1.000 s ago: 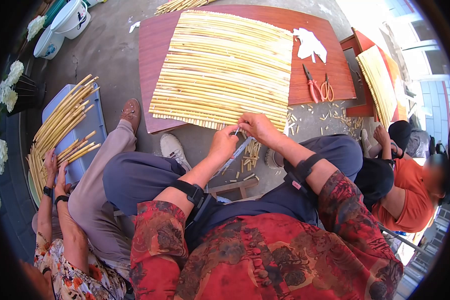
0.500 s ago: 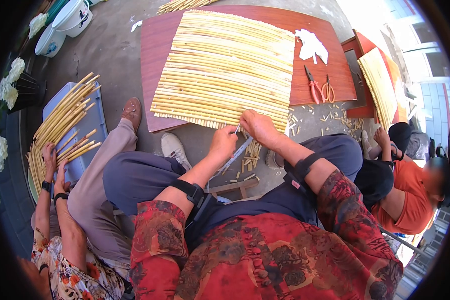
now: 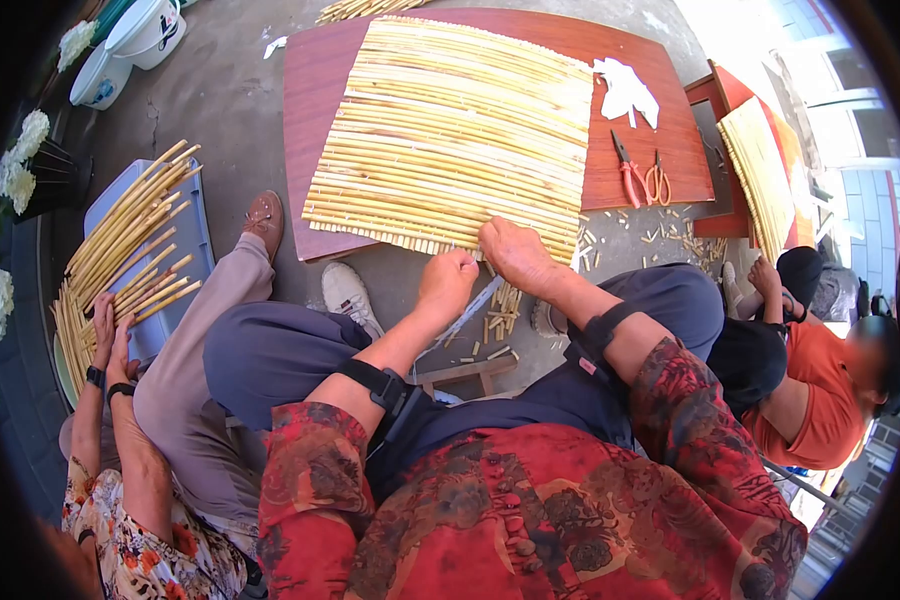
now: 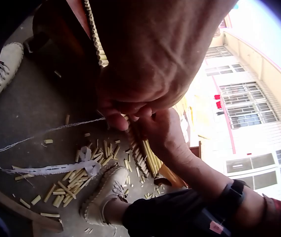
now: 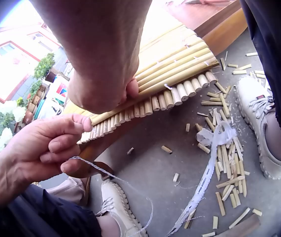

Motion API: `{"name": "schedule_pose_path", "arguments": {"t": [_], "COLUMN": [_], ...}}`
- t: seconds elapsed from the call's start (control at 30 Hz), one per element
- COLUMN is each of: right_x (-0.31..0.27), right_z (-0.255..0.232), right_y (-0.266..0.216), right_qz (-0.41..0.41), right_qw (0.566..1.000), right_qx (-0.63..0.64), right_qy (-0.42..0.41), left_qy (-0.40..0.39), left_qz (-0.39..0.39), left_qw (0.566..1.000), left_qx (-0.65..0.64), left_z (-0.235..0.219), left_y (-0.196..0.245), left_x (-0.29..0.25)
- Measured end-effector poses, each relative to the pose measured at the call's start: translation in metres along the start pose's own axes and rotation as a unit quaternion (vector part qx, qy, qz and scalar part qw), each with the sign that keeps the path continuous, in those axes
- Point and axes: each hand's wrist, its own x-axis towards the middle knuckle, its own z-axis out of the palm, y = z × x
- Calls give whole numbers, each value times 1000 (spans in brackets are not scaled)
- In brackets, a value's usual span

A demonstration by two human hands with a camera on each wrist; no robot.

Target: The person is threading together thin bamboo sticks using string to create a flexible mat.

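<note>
A mat of yellow reed sticks [image 3: 450, 140] lies on the red-brown table [image 3: 650, 170], its near edge hanging over the table's edge. My right hand [image 3: 515, 258] grips that near edge, thumb and fingers at the outermost sticks; its fingertips are mostly hidden in the right wrist view. Just left of it, my left hand [image 3: 445, 285] has curled fingers below the mat's edge. A thin white string [image 5: 112, 174] runs from the left hand's fingers and loops down toward the floor. A short white string end [image 5: 168, 87] sticks out of the mat's edge.
Pliers [image 3: 626, 168], scissors [image 3: 656, 180] and a white cloth [image 3: 625, 92] lie on the table's right. Cut stick ends [image 5: 224, 168] and a white strip [image 5: 200, 192] are below. People sit on both sides; sticks [image 3: 135, 235] fill a blue bin [image 3: 198, 215] at left.
The left hand has turned over slightly and moved up a little, close against the right. The string end that showed between the fingertips is no longer visible. The right hand has shifted slightly right.
</note>
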Motion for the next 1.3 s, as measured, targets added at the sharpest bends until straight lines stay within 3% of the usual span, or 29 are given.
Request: {"name": "schedule_pose_path", "arguments": {"t": [0.27,0.33,0.43,0.83,0.97,1.17,1.3], "right_x": [-2,-2,-2,-6,-7,-3,-2], "right_z": [1,3,4,-10,-9,-8,-5], "right_y": [-1,1,3,4,2,5,5], "right_qz": [-9,-9,23,55,27,44,61], "right_qw": [1000,1000,997,978,980,980,980], "right_qx": [-13,15,68,200,188,192,189], "right_qy": [11,16,22,7,54,2,7], "left_qy": [-8,-4,9,-1,-5,-13,-11], "left_qz": [-15,-80,-105,-135,-122,-95,-26], "left_qw": [998,989,978,982,984,994,999], "left_qx": [-63,-125,-180,-133,-127,-54,35], "left_z": [-4,-6,-9,-13,-12,-9,-4], "left_y": [13,25,19,23,23,15,-2], "left_x": [-8,-14,-14,-15,-16,-15,-9]}}
